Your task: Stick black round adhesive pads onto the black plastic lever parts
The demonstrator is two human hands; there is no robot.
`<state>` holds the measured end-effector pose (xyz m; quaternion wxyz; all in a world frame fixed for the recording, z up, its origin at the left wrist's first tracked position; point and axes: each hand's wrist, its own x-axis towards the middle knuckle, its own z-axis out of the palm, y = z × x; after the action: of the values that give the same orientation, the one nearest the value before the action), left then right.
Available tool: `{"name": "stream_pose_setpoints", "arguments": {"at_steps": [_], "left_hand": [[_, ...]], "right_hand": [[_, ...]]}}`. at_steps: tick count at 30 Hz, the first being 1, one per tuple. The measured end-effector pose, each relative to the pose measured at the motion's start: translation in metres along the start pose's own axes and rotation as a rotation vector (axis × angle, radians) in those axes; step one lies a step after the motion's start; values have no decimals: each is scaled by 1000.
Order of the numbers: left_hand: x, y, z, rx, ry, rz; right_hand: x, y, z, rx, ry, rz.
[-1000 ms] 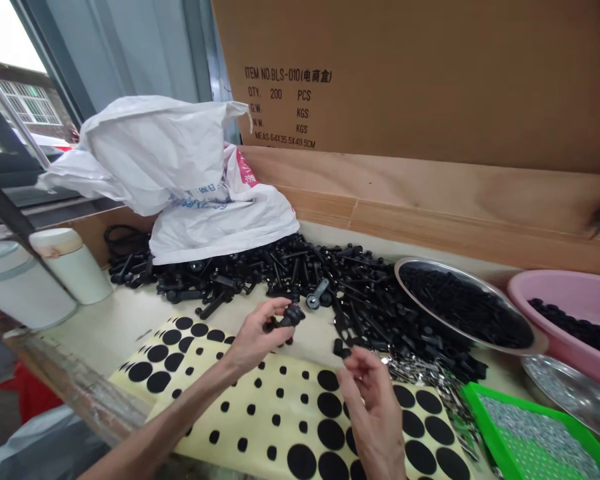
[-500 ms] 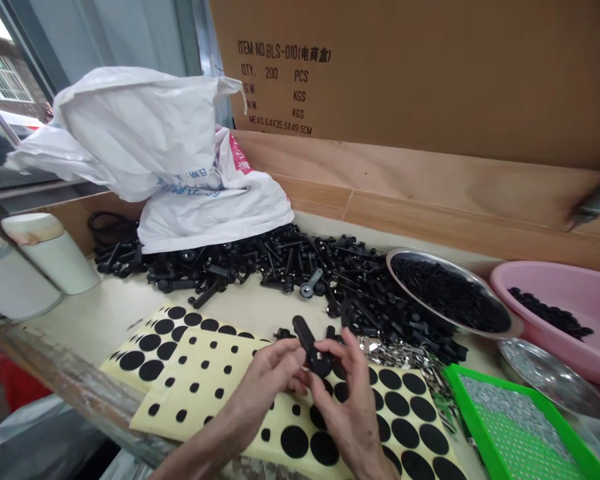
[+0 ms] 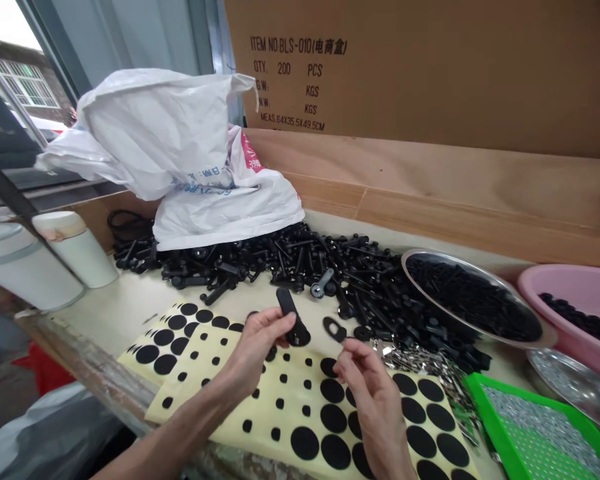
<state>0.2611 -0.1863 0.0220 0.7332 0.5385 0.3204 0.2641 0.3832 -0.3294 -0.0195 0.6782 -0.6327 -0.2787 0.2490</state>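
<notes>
My left hand (image 3: 260,343) pinches a black plastic lever-like part (image 3: 293,320), its long arm pointing up and its rounded end down to the right. To the right of it, my right hand (image 3: 373,393) has its fingers curled, with a flat black ring with a small tab (image 3: 334,329) at the fingertips. The two pieces are apart. Beneath both hands lie yellowish backing sheets (image 3: 225,417) bearing small black pads and larger black round stickers (image 3: 336,452). Another black round part (image 3: 363,333) rests just beyond my right hand.
A heap of black plastic parts (image 3: 290,257) spreads behind the sheets, partly under a white sack (image 3: 220,217). On the right are a metal bowl (image 3: 543,337), a pink basin (image 3: 535,280), a green tray (image 3: 485,413) and metal clips (image 3: 425,360). White containers (image 3: 75,250) stand left.
My hands have moved apart. The lever-like part has shifted up and left with my left hand, and the ring now shows at my right fingertips, away from it. The view has turned slightly left.
</notes>
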Motion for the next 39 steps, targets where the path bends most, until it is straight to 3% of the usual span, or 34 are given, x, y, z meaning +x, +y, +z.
{"name": "stream_pose_setpoints", "arguments": {"at_steps": [3, 6, 9, 12, 16, 20, 28, 39], "left_hand": [[-4, -16, 6, -12, -1, -18], [3, -21, 4, 92, 8, 68], [14, -11, -4, 285, 90, 185], [14, 2, -5, 313, 122, 231], [2, -4, 7, 65, -56, 41], [-2, -25, 14, -108, -58, -110], [-1, -30, 14, -134, -55, -130], [-1, -28, 15, -127, -49, -148]], "right_hand": [[-3, -1, 0, 56, -92, 128], [-2, -2, -1, 132, -72, 178], [-1, -5, -1, 190, -17, 232], [0, -8, 0, 201, -33, 242], [-2, -9, 1, 196, -140, 243], [-2, -8, 3, 179, -140, 291], [-2, -2, 9, 130, -178, 359], [0, 4, 12, 65, -135, 387]]}}
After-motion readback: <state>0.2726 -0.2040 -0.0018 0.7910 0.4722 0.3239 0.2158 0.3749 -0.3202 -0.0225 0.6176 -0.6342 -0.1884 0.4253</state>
